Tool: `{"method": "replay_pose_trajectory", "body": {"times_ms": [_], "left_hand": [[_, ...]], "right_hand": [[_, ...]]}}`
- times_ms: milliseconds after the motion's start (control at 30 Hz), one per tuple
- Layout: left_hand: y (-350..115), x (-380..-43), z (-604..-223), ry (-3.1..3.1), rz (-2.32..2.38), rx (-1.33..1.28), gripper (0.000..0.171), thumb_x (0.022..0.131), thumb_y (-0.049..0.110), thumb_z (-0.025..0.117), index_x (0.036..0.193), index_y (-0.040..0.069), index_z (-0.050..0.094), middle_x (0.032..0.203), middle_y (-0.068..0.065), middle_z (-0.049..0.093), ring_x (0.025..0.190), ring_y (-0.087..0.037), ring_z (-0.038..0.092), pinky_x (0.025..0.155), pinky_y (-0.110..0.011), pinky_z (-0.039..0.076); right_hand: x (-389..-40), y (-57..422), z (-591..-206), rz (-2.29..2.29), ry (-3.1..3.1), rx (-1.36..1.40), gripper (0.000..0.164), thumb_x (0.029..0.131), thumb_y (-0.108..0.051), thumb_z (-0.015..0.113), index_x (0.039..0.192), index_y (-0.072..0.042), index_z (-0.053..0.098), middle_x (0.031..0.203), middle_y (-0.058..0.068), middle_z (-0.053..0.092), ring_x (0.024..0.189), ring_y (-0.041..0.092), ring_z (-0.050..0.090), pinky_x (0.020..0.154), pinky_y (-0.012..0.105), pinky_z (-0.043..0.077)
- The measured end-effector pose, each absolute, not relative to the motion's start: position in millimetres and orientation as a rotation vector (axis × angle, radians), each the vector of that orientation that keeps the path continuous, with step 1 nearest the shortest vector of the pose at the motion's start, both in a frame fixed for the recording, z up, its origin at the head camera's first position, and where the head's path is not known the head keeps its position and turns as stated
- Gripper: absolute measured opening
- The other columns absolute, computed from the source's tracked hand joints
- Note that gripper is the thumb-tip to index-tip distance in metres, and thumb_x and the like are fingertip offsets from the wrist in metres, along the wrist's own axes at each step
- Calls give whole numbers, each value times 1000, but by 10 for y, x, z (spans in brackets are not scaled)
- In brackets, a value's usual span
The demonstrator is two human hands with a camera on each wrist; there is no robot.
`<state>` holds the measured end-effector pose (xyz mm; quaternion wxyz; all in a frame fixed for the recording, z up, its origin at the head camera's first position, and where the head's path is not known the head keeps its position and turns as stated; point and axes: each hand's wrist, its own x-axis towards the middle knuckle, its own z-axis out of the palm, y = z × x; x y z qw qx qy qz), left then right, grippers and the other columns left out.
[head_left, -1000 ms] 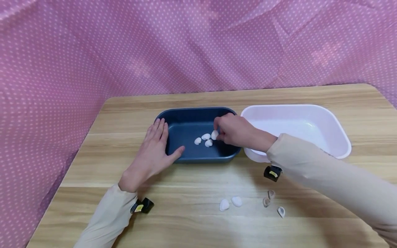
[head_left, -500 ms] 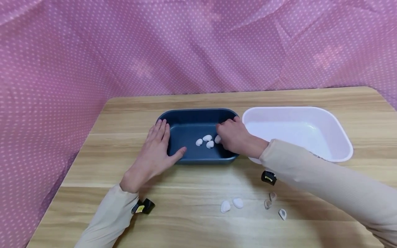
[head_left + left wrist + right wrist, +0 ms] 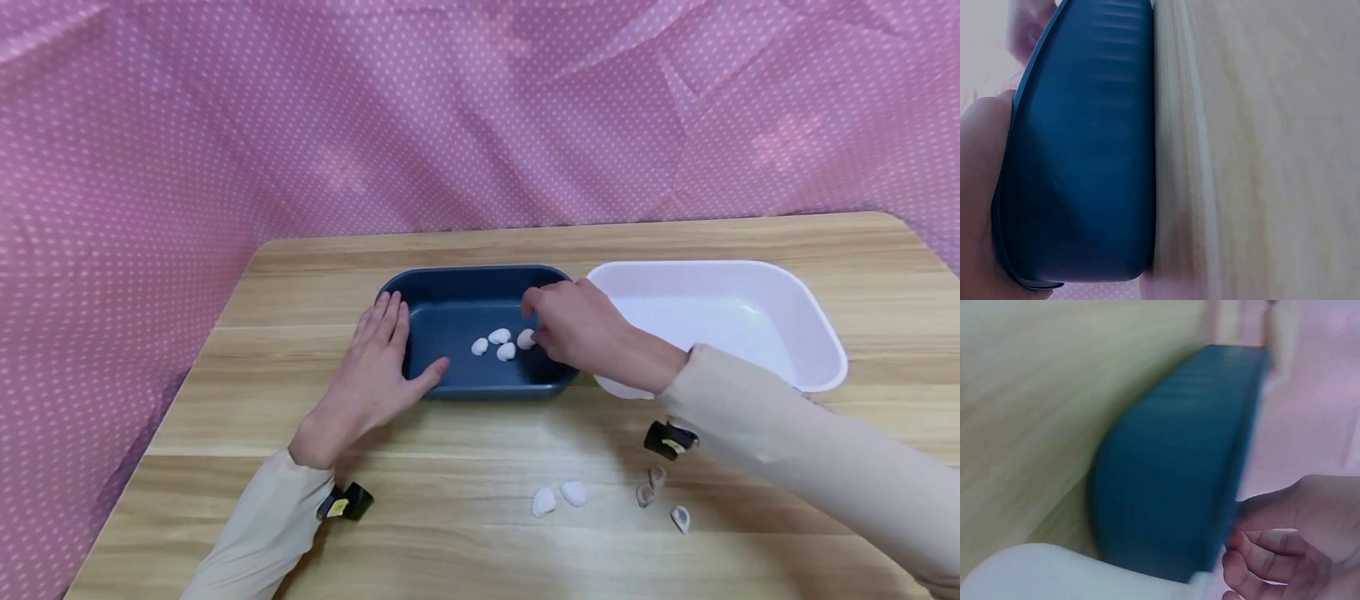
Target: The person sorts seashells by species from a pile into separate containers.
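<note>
My left hand [image 3: 375, 346] lies with straight fingers over the left rim of a dark blue tray [image 3: 465, 390], its thumb over the front rim; in the left wrist view the hand grazes the tray's edge. Inside the tray, a white seashell [image 3: 479, 347], a second shell [image 3: 498, 336] and a third shell [image 3: 506, 352] sit close together. Beside them is a pinkish-white ribbed shell [image 3: 526, 339], right by my right thumb. My right hand [image 3: 585, 327] reaches over the tray's right end, index finger bent and apart from that shell. Its other fingers hang loosely curled in the right wrist view.
A white tray [image 3: 832, 367] stands against the dark one on the right. On the table in front lie two white shells [image 3: 543, 502] and three brownish shells [image 3: 680, 519], partly below the right forearm. A pink dotted cloth [image 3: 480, 117] hangs behind the wooden table [image 3: 420, 500].
The pinkish-white shell at my right fingertips has shifted slightly right and down in the tray. My right hand dipped over it, then drew back a little to the right. The left hand stays put.
</note>
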<state>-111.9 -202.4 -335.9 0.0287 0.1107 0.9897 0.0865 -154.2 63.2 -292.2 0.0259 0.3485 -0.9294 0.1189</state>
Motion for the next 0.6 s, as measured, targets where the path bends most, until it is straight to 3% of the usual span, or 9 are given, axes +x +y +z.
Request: {"method": "replay_pose_trajectory", "body": {"times_ms": [167, 433, 600], "left_hand": [[-2033, -1114, -3368, 3055, 276, 346, 99, 91, 67, 40, 152, -3, 8, 161, -18, 0, 148, -29, -7, 119, -45, 0], [-2018, -1107, -3365, 3065, 273, 347, 98, 91, 65, 43, 152, -4, 9, 161, -18, 1, 148, -29, -6, 119, -45, 0], [-2014, -1112, -3365, 3066, 270, 350, 98, 91, 65, 43, 152, -4, 9, 160, -19, 1, 148, -29, -6, 119, -45, 0]], "right_hand": [[-1307, 757, -2824, 539, -2841, 1084, 17, 81, -1, 70, 98, -4, 69, 71, -3, 61, 65, 13, 54, 59, 30, 50], [-866, 945, -2915, 684, -2729, 1255, 23, 75, 7, 71, 88, -12, 69, 78, -7, 62, 70, 5, 57, 61, 25, 52], [-709, 1028, -3045, 778, -2762, 1355, 29, 75, 10, 67, 86, -16, 69, 79, -9, 60, 68, 3, 51, 58, 19, 47]]}}
